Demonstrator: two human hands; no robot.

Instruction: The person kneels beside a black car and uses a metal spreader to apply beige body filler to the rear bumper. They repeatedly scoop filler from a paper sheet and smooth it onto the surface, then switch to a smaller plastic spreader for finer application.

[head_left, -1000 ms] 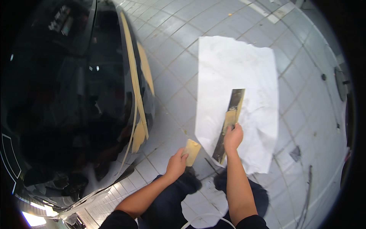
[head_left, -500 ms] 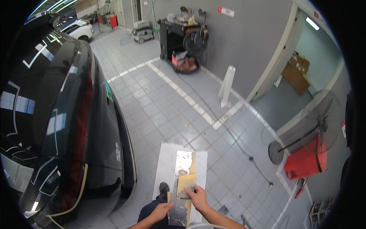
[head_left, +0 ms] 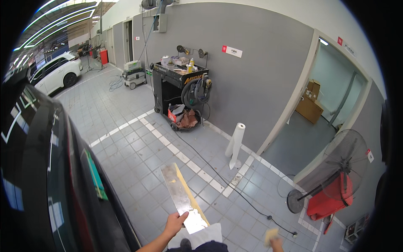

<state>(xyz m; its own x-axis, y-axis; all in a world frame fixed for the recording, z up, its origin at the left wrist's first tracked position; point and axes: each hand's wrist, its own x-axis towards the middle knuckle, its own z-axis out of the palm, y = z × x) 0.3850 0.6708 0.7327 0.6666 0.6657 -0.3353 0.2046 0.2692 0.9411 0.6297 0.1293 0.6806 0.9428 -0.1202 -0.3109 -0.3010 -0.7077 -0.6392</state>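
Note:
My left hand [head_left: 174,224] is closed on the edge of a long, flat metal putty board [head_left: 177,191], thumb on top. The board slants away to the upper left. Its far part is dull grey, a yellowish strip runs along its right edge, and its near end shines white. Off to the right, at the lower edge, my right hand [head_left: 276,245] grips a small yellowish spreader [head_left: 271,237]; both are smeared by motion. White paper [head_left: 213,235] shows beneath the board's near end, and a dark shoe [head_left: 185,243] is beside it.
A dark car [head_left: 50,168] with green tape [head_left: 95,174] stands close on my left. Ahead are a tool cart [head_left: 166,88] and an upright white roll [head_left: 236,143]. A black cable [head_left: 210,166] crosses the tiles. A pedestal fan [head_left: 344,164] and red bin [head_left: 329,201] stand right.
My view has tipped up. The board has left the paper, its shiny end now nearest me. My right hand has swung away rightward with the spreader. The tan strip at my left hand no longer shows.

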